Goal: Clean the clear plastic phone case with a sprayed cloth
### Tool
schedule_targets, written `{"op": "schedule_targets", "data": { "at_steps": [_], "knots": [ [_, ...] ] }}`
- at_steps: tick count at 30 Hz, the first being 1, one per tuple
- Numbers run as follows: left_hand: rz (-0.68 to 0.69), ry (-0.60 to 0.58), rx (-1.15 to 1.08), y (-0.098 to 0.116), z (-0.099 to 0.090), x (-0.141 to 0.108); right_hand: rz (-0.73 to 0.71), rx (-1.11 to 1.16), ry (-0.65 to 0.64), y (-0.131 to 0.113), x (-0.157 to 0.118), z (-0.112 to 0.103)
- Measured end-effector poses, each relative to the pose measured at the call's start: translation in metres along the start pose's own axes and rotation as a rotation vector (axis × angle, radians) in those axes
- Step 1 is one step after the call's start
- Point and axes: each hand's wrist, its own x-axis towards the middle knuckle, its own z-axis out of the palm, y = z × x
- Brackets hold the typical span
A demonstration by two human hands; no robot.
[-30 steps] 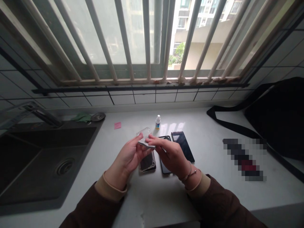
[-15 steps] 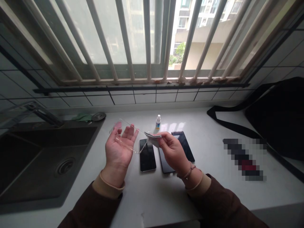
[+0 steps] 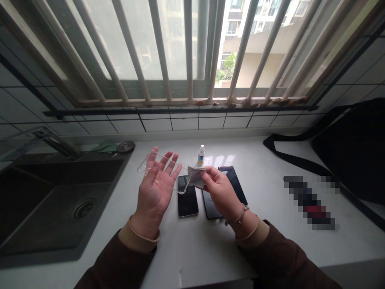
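Observation:
A clear phone case (image 3: 182, 192) hangs in the air between my hands, its thin edges catching the light. My left hand (image 3: 158, 188) is palm up behind and around the case's left part, with its fingers spread. Pinched in my right hand (image 3: 218, 186) is a folded grey cloth (image 3: 195, 176), which lies against the right end of the case. Below the case a black phone (image 3: 187, 202) lies flat on the counter. A larger black tablet (image 3: 236, 184) lies partly under my right hand. Behind them stands a small white bottle (image 3: 201, 154).
A dark sink (image 3: 102, 200) with a faucet (image 3: 60, 144) is at the left, a green cloth (image 3: 105, 147) and metal strainer (image 3: 125, 147) on its back rim. A black bag (image 3: 355, 148) with a strap and a pixelated item (image 3: 311, 202) lie at the right.
My left hand has moved slightly right and its fingers have spread and straightened. The grey cloth in my right hand now shows its flat face more.

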Motion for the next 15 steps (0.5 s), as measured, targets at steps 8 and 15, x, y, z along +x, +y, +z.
{"op": "schedule_targets", "data": {
  "at_steps": [8, 15],
  "knots": [
    [0.274, -0.124, 0.208, -0.013, 0.004, -0.022, 0.267, 0.17, -0.138, 0.002, -0.003, 0.006],
    [0.619, -0.149, 0.456, -0.027, -0.011, -0.014, 0.357, 0.151, -0.246, -0.002, -0.006, 0.005]
  ]
}}
